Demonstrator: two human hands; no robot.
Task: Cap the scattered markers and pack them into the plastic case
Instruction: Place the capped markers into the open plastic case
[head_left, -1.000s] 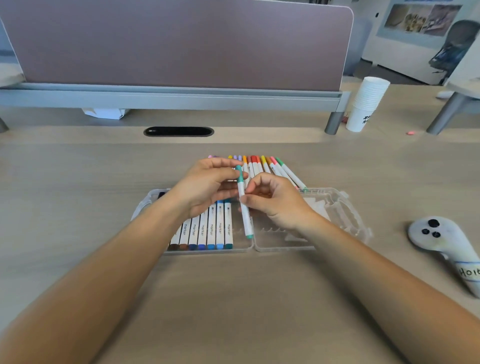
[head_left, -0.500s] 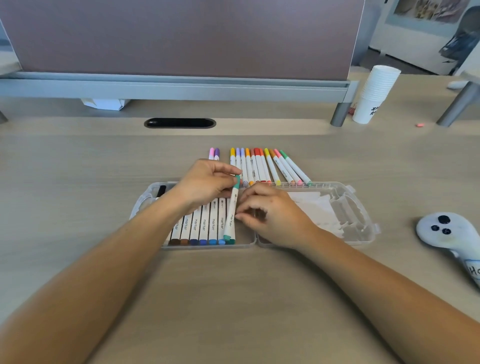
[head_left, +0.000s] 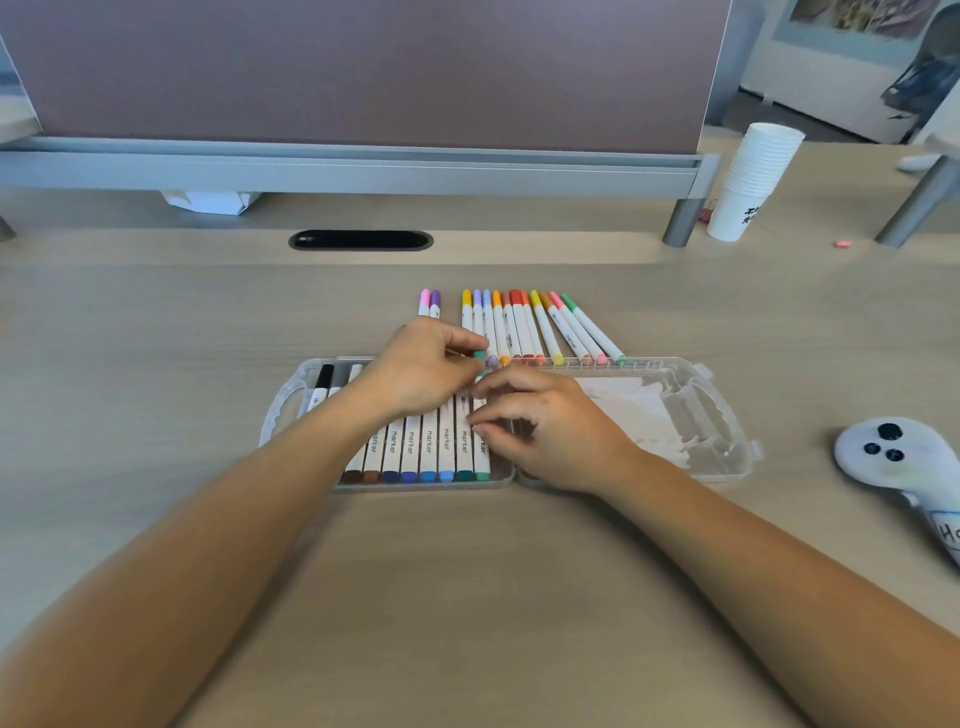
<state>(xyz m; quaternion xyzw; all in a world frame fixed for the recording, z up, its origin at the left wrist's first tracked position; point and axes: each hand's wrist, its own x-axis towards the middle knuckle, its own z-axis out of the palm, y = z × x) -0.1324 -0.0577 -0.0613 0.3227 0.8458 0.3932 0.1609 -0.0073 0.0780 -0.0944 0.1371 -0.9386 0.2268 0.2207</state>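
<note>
A clear plastic case (head_left: 727, 457) lies open on the desk. Its left half holds a row of several capped markers (head_left: 410, 447). The teal marker (head_left: 482, 452) lies at the right end of that row. My left hand (head_left: 421, 369) pinches its far teal cap, and my right hand (head_left: 545, 426) presses fingertips on its white barrel. Behind the case, several capped markers (head_left: 530, 327) lie side by side on the desk, with a pink and a purple marker (head_left: 430, 302) a little to their left.
A white controller (head_left: 893, 457) lies at the right on the desk. A stack of white paper cups (head_left: 748, 182) stands at the back right beside a divider leg. A dark cable slot (head_left: 361, 240) and the grey divider panel run along the back.
The teal marker came down from in front of my hands into the case, at the right end of the row. Both hands followed it down and still touch it.
</note>
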